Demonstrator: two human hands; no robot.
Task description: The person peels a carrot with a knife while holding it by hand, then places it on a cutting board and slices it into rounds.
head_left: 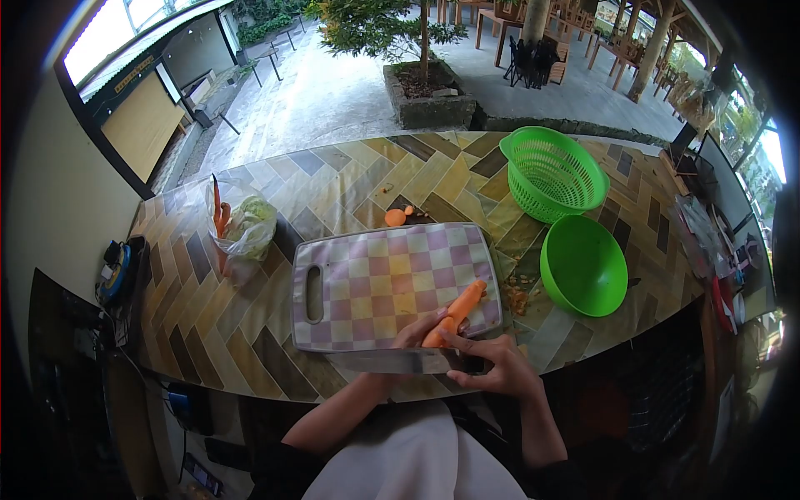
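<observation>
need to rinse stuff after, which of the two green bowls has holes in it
The far one, the green basket near the counter's back edge: its wall is slotted mesh. The green bowl nearer the cutting board is solid and smooth.

Herringbone-tiled counter (250, 333) facing a paved courtyard (325, 92) in daylight. A tree (392, 29) stands in a stone planter (429, 104). Wooden tables (500, 21) behind.
</observation>
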